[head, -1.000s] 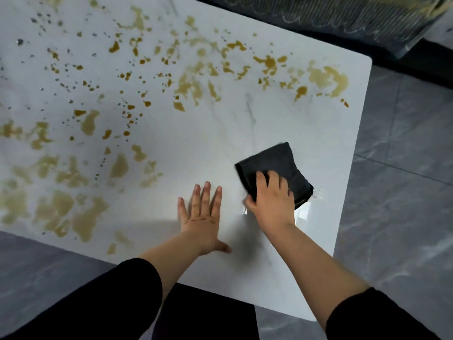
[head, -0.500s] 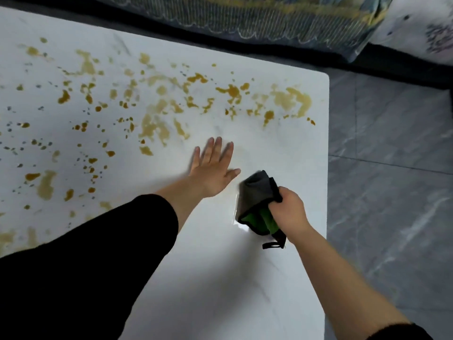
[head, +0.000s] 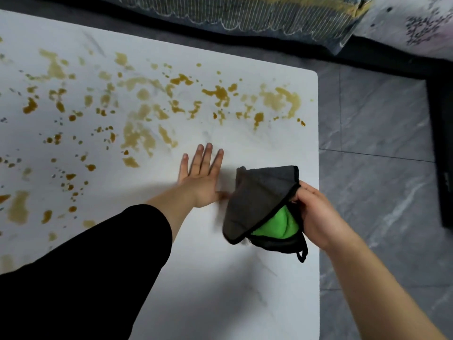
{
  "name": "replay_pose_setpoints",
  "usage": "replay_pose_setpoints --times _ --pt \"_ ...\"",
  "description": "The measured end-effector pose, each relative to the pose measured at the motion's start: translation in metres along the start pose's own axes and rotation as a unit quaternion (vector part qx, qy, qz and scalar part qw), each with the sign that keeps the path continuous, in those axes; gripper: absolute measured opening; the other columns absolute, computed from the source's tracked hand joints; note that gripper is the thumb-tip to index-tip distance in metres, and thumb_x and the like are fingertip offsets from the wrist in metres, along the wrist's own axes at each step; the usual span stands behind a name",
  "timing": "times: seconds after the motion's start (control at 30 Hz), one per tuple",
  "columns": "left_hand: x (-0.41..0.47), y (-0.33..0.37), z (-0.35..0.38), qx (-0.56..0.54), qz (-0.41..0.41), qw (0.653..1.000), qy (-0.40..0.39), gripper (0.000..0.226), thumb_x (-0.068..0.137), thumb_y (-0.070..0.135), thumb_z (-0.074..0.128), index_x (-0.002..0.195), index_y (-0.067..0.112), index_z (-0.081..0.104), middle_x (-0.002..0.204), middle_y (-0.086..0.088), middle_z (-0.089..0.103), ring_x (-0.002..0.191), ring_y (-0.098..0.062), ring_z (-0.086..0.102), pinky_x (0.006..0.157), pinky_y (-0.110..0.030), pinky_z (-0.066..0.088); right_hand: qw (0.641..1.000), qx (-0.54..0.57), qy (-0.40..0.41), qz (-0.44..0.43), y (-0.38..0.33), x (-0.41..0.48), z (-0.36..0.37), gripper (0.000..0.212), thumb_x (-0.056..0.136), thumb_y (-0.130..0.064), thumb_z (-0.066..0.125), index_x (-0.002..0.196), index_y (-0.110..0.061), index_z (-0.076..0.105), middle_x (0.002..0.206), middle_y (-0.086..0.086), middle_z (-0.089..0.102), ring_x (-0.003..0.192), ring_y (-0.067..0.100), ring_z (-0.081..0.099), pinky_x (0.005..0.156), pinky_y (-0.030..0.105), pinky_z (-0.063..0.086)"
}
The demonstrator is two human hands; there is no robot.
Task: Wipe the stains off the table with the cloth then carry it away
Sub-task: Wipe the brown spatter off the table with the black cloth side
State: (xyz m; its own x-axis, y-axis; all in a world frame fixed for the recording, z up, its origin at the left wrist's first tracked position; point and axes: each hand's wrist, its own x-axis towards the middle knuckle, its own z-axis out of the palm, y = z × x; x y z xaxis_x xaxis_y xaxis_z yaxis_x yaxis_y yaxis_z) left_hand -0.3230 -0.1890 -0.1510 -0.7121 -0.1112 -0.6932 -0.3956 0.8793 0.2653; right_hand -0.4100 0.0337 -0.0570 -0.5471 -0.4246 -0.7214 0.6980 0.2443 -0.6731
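Note:
A white marble table (head: 220,290) carries many brown-yellow stains (head: 220,94) across its far and left parts. My right hand (head: 316,212) grips a folded cloth (head: 259,200), dark grey outside with a bright green inner face showing, lifted just above the table near its right edge. A small black loop hangs from the cloth's lower corner. My left hand (head: 201,177) lies flat on the table, fingers straight and spread, just left of the cloth. Its thumb tip is partly hidden behind the cloth.
The table's right edge (head: 318,168) borders a grey stone-tile floor (head: 380,168). A patterned fabric, like a sofa cover (head: 245,13), lies beyond the far edge. A dark object (head: 443,155) stands at the far right.
My right hand has picked the cloth up off the table, and it now hangs partly unfolded with the green side showing. My left hand slid farther forward along the table.

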Motion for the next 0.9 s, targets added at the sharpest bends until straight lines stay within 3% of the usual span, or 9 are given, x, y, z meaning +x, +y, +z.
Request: replay_pose_setpoints --times 0.1,0.17,0.23,0.37,0.47,0.53,0.67,0.8,0.9 --pt "0.000 0.000 0.001 0.000 -0.005 1.000 -0.003 0.098 0.093 0.038 0.045 0.138 0.029 -0.041 0.145 -0.003 -0.049 0.125 -0.019 -0.049 0.102 -0.048 -0.030 0.988 -0.123 0.094 0.010 -0.007 0.016 -0.011 0.034 0.086 -0.002 0.048 0.105 -0.023 0.068 0.101 0.001 0.067 0.093 0.021 0.059 0.079 0.031 0.045" --pt "0.001 0.000 0.001 0.004 -0.001 1.000 -0.006 0.095 0.093 0.043 0.041 0.136 0.029 -0.044 0.142 -0.003 -0.052 0.126 -0.020 -0.050 0.101 -0.048 -0.031 0.936 -0.274 0.219 0.004 -0.003 0.023 -0.017 0.032 0.091 -0.009 0.050 0.118 -0.022 0.058 0.109 -0.004 0.059 0.094 0.018 0.057 0.078 0.029 0.040" --pt "0.000 -0.001 -0.001 0.009 0.002 1.000 -0.010 0.098 0.092 0.048 0.041 0.132 0.029 -0.047 0.134 0.000 -0.056 0.125 -0.020 -0.051 0.099 -0.048 -0.032 0.898 -0.313 0.307 -0.024 0.009 0.022 -0.015 0.020 0.090 -0.017 0.056 0.109 -0.011 0.061 0.095 -0.001 0.063 0.077 0.016 0.060 0.069 0.031 0.045" --pt "0.000 0.000 -0.001 0.010 0.002 1.000 -0.010 0.100 0.092 0.049 0.042 0.129 0.030 -0.048 0.128 0.002 -0.059 0.121 -0.019 -0.053 0.098 -0.047 -0.033 0.934 -0.266 0.227 0.072 0.048 0.018 0.035 0.035 0.087 -0.039 0.065 0.075 -0.006 0.064 0.071 0.012 0.069 0.049 0.014 0.064 0.047 0.026 0.047" --pt "0.001 -0.001 0.000 0.008 -0.001 1.000 -0.004 0.099 0.091 0.049 0.041 0.125 0.032 -0.050 0.121 0.005 -0.063 0.117 -0.018 -0.055 0.096 -0.046 -0.035 0.929 -0.272 0.244 0.057 0.065 0.026 0.066 0.038 0.082 -0.036 0.072 0.061 -0.005 0.062 0.062 0.015 0.065 0.064 0.033 0.065 0.066 0.043 0.056" --pt "0.002 -0.001 0.000 0.009 0.000 1.000 -0.004 0.099 0.091 0.050 0.041 0.125 0.032 -0.051 0.121 0.005 -0.063 0.117 -0.018 -0.055 0.096 -0.046 -0.035 0.933 -0.239 0.264 0.047 0.066 0.029 0.071 0.032 0.082 -0.027 0.072 0.055 -0.014 0.060 0.056 0.007 0.060 0.065 0.033 0.061 0.073 0.049 0.055" --pt "0.001 -0.001 0.000 0.015 0.002 1.000 0.003 0.104 0.088 0.068 0.040 0.124 0.032 -0.051 0.121 0.004 -0.062 0.121 -0.019 -0.052 0.099 -0.047 -0.031 0.934 -0.168 0.315 0.009 0.062 0.016 0.052 0.014 0.085 -0.021 0.066 0.079 -0.019 0.054 0.078 0.006 0.063 0.078 0.031 0.063 0.076 0.048 0.055" --pt "-0.001 0.001 -0.002 0.011 0.004 1.000 -0.002 0.107 0.081 0.082 0.033 0.129 0.031 -0.047 0.128 0.003 -0.059 0.124 -0.020 -0.051 0.104 -0.049 -0.028 0.899 -0.248 0.357 -0.064 0.048 0.005 0.017 0.012 0.092 -0.020 0.060 0.092 -0.025 0.049 0.088 0.004 0.062 0.067 0.016 0.058 0.048 0.017 0.042" --pt "-0.002 0.001 -0.002 0.010 0.003 1.000 -0.007 0.106 0.081 0.081 0.033 0.130 0.031 -0.047 0.133 0.001 -0.056 0.125 -0.020 -0.050 0.107 -0.050 -0.025 0.874 -0.353 0.332 -0.035 0.041 0.014 0.002 0.032 0.093 -0.016 0.057 0.123 -0.017 0.047 0.115 0.007 0.055 0.084 0.019 0.058 0.070 0.026 0.048"
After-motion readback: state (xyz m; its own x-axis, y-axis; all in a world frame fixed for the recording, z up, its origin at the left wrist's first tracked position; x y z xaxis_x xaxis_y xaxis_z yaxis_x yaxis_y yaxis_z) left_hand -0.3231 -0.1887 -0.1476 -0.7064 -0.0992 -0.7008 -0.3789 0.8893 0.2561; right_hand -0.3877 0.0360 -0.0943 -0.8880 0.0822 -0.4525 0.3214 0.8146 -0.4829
